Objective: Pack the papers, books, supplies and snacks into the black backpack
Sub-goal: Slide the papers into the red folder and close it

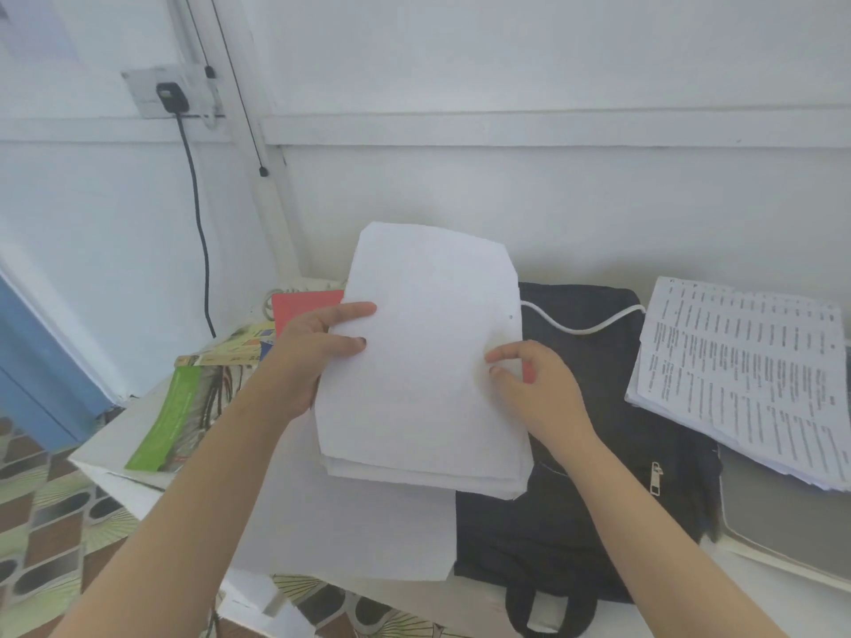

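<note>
- At frame centre, the paper stack (428,361) overlaps the backpack (598,476), which lies lower right.
- At the right edge, printed sheets (737,375) lie beside the backpack.
- Left of the stack, books (184,407).
- Upper left, a wall socket (170,94).

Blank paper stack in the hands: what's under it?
Under the paper stack: the black backpack at its right edge, a loose white sheet at its lower left. The backpack's left part is covered.

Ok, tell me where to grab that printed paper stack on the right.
Take the printed stack by its left edge, which overlaps the black backpack. Come from the left, thumb on top, fingers beneath. The near edge is fanned, so a grip there would likely shed sheets.
</note>
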`<state>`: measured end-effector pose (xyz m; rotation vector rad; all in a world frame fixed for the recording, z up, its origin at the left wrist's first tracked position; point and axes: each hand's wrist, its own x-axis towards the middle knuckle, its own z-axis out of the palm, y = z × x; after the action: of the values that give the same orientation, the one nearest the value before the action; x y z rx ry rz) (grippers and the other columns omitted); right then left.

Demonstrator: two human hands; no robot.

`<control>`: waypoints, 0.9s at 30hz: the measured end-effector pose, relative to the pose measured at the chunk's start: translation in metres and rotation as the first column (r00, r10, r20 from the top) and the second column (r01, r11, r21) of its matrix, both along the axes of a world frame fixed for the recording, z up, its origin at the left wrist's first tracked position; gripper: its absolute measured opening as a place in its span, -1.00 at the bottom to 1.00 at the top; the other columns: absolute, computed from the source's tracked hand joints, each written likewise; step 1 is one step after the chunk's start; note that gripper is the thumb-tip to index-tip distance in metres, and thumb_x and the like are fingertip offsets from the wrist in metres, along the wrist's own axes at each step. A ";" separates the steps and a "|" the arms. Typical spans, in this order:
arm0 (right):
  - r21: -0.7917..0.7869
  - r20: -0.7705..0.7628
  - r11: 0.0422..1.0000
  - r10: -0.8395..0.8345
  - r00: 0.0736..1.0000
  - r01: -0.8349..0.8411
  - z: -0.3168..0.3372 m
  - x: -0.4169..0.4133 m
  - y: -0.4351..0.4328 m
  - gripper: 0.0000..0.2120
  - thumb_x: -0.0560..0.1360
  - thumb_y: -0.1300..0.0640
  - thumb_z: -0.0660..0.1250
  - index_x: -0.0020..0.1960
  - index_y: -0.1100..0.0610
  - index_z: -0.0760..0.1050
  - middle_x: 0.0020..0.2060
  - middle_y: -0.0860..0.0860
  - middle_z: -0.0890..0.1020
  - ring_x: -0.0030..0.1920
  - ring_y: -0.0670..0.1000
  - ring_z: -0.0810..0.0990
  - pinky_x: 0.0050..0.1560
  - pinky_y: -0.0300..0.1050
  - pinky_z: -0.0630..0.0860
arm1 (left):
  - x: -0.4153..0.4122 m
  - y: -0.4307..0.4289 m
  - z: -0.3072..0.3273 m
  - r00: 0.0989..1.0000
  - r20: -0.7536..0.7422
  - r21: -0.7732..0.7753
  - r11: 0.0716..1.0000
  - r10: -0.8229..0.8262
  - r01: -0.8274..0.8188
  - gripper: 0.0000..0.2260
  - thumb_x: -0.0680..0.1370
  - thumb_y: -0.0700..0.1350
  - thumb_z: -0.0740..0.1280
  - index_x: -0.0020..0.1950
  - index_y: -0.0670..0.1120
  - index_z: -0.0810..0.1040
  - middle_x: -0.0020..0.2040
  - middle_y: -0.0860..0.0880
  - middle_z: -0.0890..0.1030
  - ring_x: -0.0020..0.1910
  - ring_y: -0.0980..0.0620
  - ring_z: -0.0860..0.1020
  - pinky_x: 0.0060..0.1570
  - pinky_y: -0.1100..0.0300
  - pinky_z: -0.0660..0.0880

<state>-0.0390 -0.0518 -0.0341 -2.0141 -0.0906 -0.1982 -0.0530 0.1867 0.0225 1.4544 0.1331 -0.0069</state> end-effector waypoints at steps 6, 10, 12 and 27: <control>0.264 -0.162 0.960 0.143 0.976 -0.096 -0.013 -0.023 0.023 -0.74 0.47 0.30 0.26 -0.11 -0.03 0.60 0.02 -0.19 0.55 0.10 -0.08 0.49 0.09 -0.18 0.42 | -0.025 0.028 -0.010 0.995 -0.098 -0.014 1.000 0.024 -0.025 -0.66 0.48 -0.46 0.21 0.06 -0.10 0.59 -0.09 -0.12 0.68 -0.22 -0.09 0.66 -0.24 0.04 0.62; 0.194 -0.216 0.966 0.210 0.954 -0.169 -0.020 -0.035 0.030 -0.74 0.45 0.32 0.28 -0.13 -0.02 0.59 0.07 -0.12 0.56 0.08 -0.05 0.50 0.07 -0.19 0.45 | -0.043 0.040 -0.024 0.987 -0.155 0.101 0.994 0.048 -0.033 -0.67 0.49 -0.44 0.23 0.09 -0.09 0.59 -0.02 -0.17 0.67 -0.18 -0.13 0.65 -0.19 0.03 0.62; 0.079 -0.245 0.976 0.215 0.946 -0.201 -0.021 -0.040 0.032 -0.78 0.46 0.30 0.29 -0.11 -0.02 0.57 -0.02 -0.15 0.53 -0.03 -0.07 0.47 -0.10 -0.28 0.43 | -0.051 0.046 -0.033 0.982 -0.164 0.218 0.974 0.093 -0.056 -0.67 0.50 -0.42 0.26 0.08 -0.05 0.60 0.01 -0.18 0.65 -0.17 -0.14 0.63 -0.14 0.01 0.60; 0.030 -0.310 0.952 0.298 0.903 -0.304 -0.033 -0.054 0.048 -0.81 0.48 0.26 0.31 -0.02 0.00 0.57 0.00 -0.16 0.52 -0.04 -0.11 0.48 -0.08 -0.35 0.42 | -0.077 0.034 -0.075 0.948 0.021 0.590 0.762 0.317 -0.267 -0.62 0.49 -0.35 0.26 -0.03 0.17 0.53 0.06 0.11 0.53 0.02 -0.02 0.53 0.01 0.06 0.50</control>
<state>-0.0928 -0.0035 -0.0666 -1.9955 -0.2023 0.3194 -0.1295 0.2209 -0.0522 2.0454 0.4645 0.2550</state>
